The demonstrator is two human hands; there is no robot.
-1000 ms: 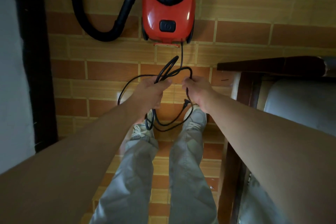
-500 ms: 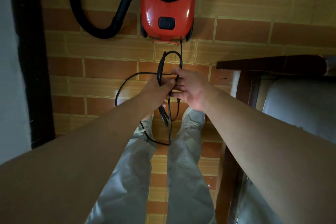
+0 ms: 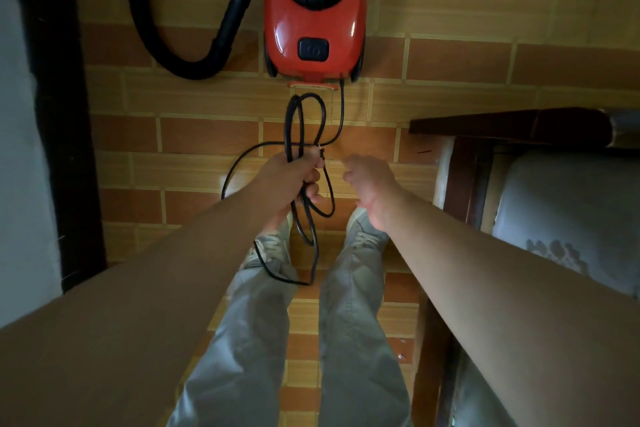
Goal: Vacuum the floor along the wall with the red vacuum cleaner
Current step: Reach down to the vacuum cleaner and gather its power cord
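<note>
Withdrawn from the bundle, the right hand (image 3: 372, 189) now hangs loosely curled and empty, while the left hand (image 3: 294, 177) clenches the looped power cord (image 3: 304, 121), probably for unwinding, with the red vacuum cleaner (image 3: 313, 21) on the floor ahead.

Cut off, covered or unclear

The vacuum (image 3: 313, 21) runs off the frame at 12 o'clock, so its front end is lost, and its hose (image 3: 194, 59) leaves the same edge at two places, nozzle unseen. The cord (image 3: 304, 121) vanishes inside the closed left hand (image 3: 294, 180); how many loops sit in that fist cannot be counted, and the small bright tip at the thumb may be the plug, too small to tell. The right hand (image 3: 372, 184) has curled fingers that hide the palm. The chair (image 3: 554, 204) at 3 o'clock is cropped by the edge. Both shoes are partly covered by the forearms.
</note>
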